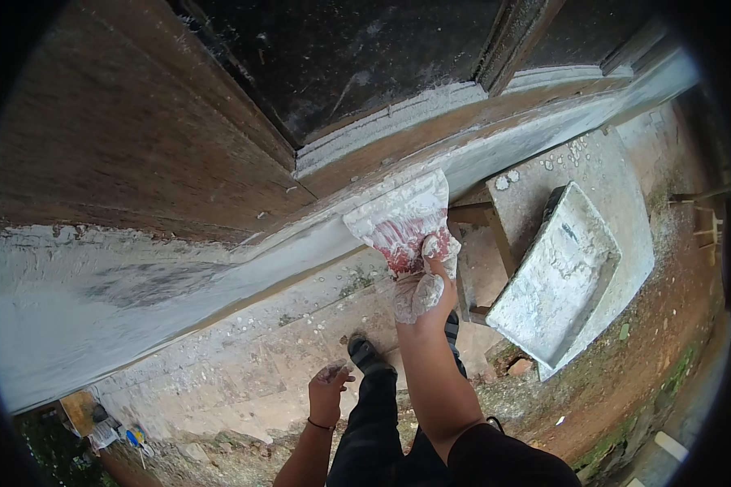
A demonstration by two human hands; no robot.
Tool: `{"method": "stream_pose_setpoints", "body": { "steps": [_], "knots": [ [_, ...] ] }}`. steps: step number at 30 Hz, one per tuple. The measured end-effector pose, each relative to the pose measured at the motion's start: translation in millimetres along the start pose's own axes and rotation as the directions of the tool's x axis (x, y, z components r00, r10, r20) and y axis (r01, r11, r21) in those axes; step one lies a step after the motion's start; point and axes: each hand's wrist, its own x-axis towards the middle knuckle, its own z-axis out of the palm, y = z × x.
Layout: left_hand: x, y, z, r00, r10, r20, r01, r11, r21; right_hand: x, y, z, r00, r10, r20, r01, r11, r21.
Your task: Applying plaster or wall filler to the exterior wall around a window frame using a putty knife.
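In my right hand [422, 292] is a wide putty knife [406, 219], its red blade smeared with white paste. My fingers are closed round it, thumb along the blade, and white paste coats the hand. The blade is by the lower edge of the window frame and the wall; whether it touches them I cannot tell. My left hand [330, 384] hangs low beside my leg, holding nothing, its fingers loosely bent and apart, with white smears on them. To the right, a rectangular tray [536, 345] holds white paste [573, 252].
The tray rests on a paste-spattered board [638, 235] with a wooden support [495, 235] below. A dark window pane [357, 57] in a brown wooden frame [138, 138] rises above the white wall [65, 308]. My sandalled foot [365, 353] stands on spattered paving [235, 381]; dirt lies to the right.
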Motion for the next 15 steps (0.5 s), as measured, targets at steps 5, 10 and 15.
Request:
{"method": "stream_pose_setpoints", "body": {
  "steps": [5, 10, 15],
  "knots": [
    [-1.8, 5.0, 3.5, 1.000, -0.006, -0.003, 0.006, 1.000, 0.013, -8.2, -5.4, 10.7, 0.999, 0.028, 0.036, -0.031, 0.995, 0.093],
    [-1.5, 5.8, 7.3, 1.000, 0.001, -0.007, 0.000, 0.999, 0.035, 1.7, 2.7, 15.2, 0.998, -0.019, -0.061, 0.017, 0.999, -0.033],
    [-3.0, 1.1, 5.3, 1.000, -0.014, -0.003, 0.015, 1.000, 0.020, -5.5, -3.7, 5.3, 0.999, -0.012, -0.041, 0.013, 1.000, 0.016]
  ]
}}
